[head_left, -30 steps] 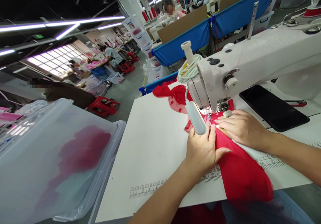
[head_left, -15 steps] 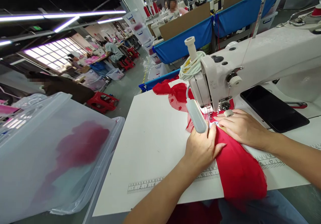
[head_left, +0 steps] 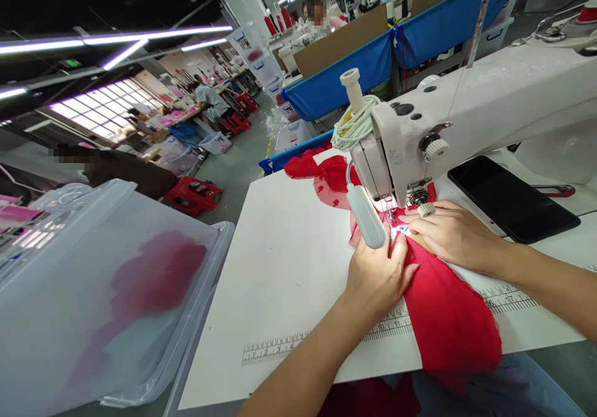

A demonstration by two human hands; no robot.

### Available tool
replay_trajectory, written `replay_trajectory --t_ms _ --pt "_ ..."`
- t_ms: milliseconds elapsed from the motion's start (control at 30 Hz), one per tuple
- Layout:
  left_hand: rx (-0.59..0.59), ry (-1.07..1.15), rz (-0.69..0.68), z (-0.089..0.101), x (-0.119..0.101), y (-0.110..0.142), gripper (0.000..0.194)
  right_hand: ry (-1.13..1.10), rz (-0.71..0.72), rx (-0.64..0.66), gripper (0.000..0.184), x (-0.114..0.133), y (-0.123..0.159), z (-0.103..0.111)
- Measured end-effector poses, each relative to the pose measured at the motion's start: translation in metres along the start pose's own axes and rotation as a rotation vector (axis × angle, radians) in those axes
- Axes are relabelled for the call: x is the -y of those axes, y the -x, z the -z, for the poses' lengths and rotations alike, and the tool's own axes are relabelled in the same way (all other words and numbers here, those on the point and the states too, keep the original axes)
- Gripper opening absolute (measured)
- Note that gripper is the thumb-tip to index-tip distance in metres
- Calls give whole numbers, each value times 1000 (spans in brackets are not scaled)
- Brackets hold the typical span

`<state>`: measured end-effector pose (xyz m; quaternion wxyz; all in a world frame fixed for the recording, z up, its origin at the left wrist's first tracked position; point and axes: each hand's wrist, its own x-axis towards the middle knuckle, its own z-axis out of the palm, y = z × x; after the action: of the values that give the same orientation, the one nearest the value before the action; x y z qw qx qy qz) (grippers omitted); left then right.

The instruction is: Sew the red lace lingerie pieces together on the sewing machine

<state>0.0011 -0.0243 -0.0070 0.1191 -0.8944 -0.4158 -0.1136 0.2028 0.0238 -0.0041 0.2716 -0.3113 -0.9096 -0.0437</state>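
Observation:
A long piece of red fabric point(head_left: 454, 308) runs from the sewing machine's presser foot point(head_left: 392, 216) down over the table's front edge. My left hand point(head_left: 377, 274) is closed on the fabric's left edge just in front of the foot, its thumb lying across the red cloth. Some of its fingertips are hidden behind a grey lamp point(head_left: 367, 216). Flat on the cloth to the right of the needle rests my right hand point(head_left: 454, 233), fingers stretched toward the foot and partly covered by the machine head. Sheer red fabric point(head_left: 332, 192) lies behind the foot.
The white sewing machine point(head_left: 489, 96) spans the right side. A black phone point(head_left: 510, 199) lies on its bed. A printed ruler point(head_left: 275, 345) runs along the white table point(head_left: 280, 249). Left of the table stands a translucent bin point(head_left: 102, 299). Other people sit farther back.
The view has shifted slightly. Both hands and the red fabric stay almost in the same place at the presser foot.

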Motion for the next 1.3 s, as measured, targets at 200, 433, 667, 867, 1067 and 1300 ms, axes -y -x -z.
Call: replay_trajectory --t_ms 200,433,667,867,1067,1300 --pt "-26 -33 3 -1 3 -3 44 13 -18 2 25 -2 2 -4" --pt "-28 -50 3 -5 7 -2 49 44 -33 -20 26 -3 2 -6" --pt "-28 -32 15 -3 7 -3 48 34 -59 -18 22 -7 4 -11" --pt "-26 8 41 -5 11 -2 46 18 -68 -6 19 -8 3 -10" --pt "-122 236 135 -6 22 -3 44 -71 -74 -89 18 -10 1 -4" --pt "76 545 589 8 67 -40 46 -41 -152 -184 26 -22 1 -12"
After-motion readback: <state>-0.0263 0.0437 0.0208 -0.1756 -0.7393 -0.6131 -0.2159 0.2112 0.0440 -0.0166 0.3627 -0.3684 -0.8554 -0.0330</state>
